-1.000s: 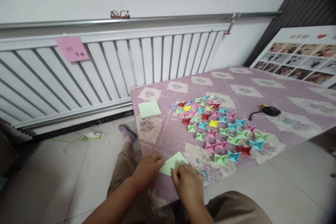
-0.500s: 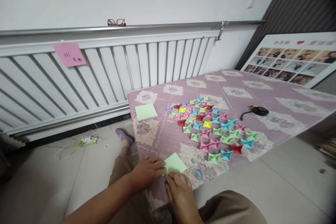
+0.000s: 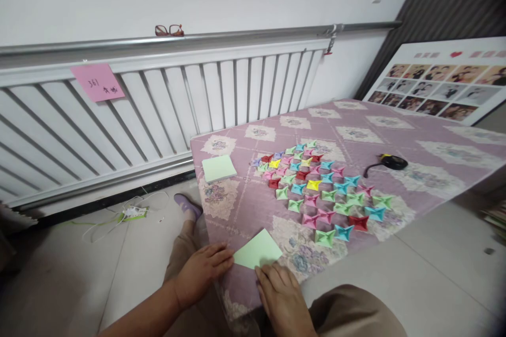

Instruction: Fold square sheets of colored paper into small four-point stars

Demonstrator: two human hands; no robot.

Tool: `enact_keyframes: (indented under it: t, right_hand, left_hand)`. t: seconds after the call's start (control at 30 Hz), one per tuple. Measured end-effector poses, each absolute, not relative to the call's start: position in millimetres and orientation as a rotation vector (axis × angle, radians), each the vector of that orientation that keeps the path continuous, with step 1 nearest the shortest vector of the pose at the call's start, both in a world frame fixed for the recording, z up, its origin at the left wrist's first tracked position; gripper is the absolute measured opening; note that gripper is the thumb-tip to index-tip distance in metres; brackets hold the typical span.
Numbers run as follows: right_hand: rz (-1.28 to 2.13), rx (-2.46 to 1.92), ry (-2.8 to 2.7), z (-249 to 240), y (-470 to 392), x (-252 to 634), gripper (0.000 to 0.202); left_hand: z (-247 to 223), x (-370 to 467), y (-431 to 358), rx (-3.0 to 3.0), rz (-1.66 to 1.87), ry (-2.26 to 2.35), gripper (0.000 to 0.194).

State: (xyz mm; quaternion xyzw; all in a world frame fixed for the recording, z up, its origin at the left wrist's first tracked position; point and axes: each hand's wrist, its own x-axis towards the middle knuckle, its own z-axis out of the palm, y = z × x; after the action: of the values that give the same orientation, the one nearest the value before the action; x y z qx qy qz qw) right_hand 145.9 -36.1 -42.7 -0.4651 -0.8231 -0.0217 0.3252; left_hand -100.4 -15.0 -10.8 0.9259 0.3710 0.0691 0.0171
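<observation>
Pressing the pale green paper square (image 3: pixel 258 249) flat near the front edge of the purple patterned tablecloth (image 3: pixel 395 131) calls for firm fingertips from both sides. The left hand (image 3: pixel 201 273) lies open with its fingers touching the sheet's left corner, and the right hand (image 3: pixel 281 295) rests flat at its near edge, neither one gripping it. Lining up the edges squarely before creasing would likely match the folded paper stars (image 3: pixel 320 189) laid out further back.

pink note (image 3: pixel 97 82) writing too small, photo board (image 3: pixel 443 87) cut off right
</observation>
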Motion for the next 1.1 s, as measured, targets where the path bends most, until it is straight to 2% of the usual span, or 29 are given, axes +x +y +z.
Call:
enact_keyframes:
  t: [0.23, 0.47, 0.67, 0.77, 0.97, 1.1]
  right_hand:
    - [-0.149, -1.195, -2.243, -33, -40, 167, 0.028]
    - [0.003, -1.329, -2.212, -9, -35, 160, 0.005]
    - [0.237, -1.368, -2.296, 12, -21, 127, 0.02]
    - [0.324, -1.421, -2.365, 8, -9, 127, 0.017]
    - [0.011, -1.329, -2.669, 4, -2, 135, 0.006]
    - [-0.094, -1.343, -2.68, 1, -10, 130, 0.015]
  left_hand:
    - [-31, -106, -21, 2.833, 0.348, 1.194, 0.044]
    - [-24, -102, -22, 2.852, 0.307, 1.195, 0.039]
    - [-19, -102, -20, 2.814, 0.418, 1.173, 0.035]
    - [-20, -102, -21, 2.801, 0.497, 1.147, 0.037]
    - [-38, -100, -28, 2.691, 0.656, 1.297, 0.036]
    - [-52, -99, -35, 2.577, 0.75, 1.394, 0.046]
